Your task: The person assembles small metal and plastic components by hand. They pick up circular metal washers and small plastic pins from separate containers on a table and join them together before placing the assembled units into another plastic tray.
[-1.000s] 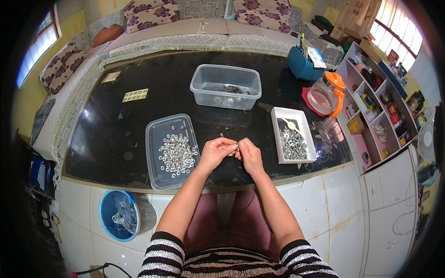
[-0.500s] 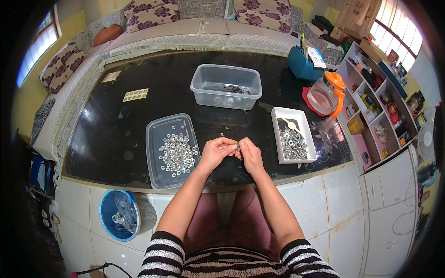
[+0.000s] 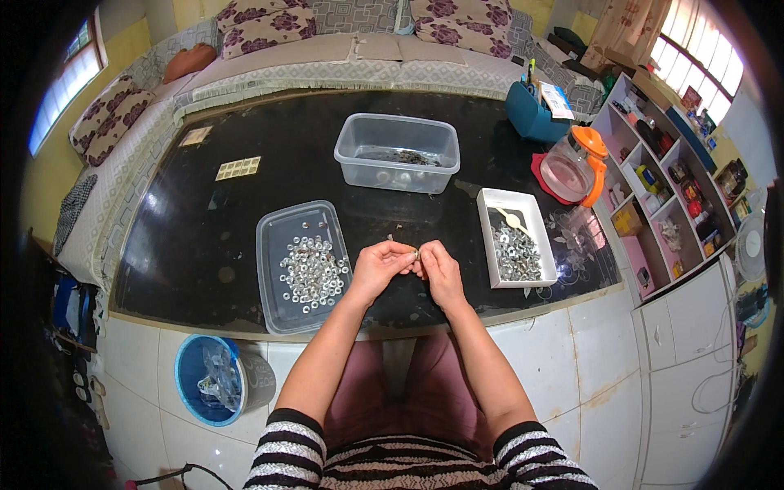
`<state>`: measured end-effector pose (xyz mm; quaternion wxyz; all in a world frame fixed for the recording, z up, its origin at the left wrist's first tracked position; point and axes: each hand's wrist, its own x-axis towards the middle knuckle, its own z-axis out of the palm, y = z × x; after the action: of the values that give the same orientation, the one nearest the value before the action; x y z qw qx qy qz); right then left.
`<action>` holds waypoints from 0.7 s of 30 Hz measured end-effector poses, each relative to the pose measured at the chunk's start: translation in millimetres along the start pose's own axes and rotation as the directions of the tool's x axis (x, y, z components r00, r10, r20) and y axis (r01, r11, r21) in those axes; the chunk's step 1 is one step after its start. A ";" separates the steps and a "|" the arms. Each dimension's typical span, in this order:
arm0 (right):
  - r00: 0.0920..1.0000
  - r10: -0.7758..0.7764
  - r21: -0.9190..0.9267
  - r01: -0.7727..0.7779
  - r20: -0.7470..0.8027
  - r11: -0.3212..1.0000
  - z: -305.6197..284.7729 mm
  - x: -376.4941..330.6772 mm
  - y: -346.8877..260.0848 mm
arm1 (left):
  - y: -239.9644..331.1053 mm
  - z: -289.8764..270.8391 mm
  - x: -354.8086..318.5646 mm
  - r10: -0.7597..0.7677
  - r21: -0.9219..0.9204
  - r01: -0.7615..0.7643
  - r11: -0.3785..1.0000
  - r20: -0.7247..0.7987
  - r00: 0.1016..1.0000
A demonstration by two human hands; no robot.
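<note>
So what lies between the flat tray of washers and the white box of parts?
The head view shows both hands between the flat tray and the white box: left hand and right hand, fingertips pinching a small metal piece.

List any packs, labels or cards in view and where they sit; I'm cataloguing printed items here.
Pale yellow blister-style card with a grid of cells: flat on the black table, far left.
Small cream square card: flat near the table's far left corner.
White printed card with coloured patches: standing in the teal holder, far right.
</note>
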<state>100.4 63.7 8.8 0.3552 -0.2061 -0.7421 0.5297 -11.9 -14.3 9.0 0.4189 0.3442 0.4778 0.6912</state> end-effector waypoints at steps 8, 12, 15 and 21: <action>0.998 0.043 -0.076 -0.039 0.055 0.996 -2.0 -0.5 -4.8 | -1.0 -0.6 -0.7 -0.025 0.009 0.025 1.000 0.017 1.000; 0.999 0.027 0.007 -0.027 0.025 1.000 -0.6 -0.4 2.6 | 0.0 0.0 -0.1 -0.016 0.019 0.016 1.000 0.001 1.000; 1.000 -0.006 0.001 0.006 -0.005 1.000 0.2 -0.6 -2.1 | 0.5 -0.1 -0.1 -0.022 0.003 0.022 1.000 -0.016 1.000; 0.996 -0.077 -0.015 0.077 -0.033 0.997 2.0 -1.7 -4.5 | -0.2 -0.6 0.9 -0.037 -0.013 0.037 0.999 -0.026 0.999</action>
<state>100.3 59.7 12.1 0.3864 -0.1887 -0.7471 0.5069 -12.8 -13.7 8.7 0.4276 0.3236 0.4852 0.6907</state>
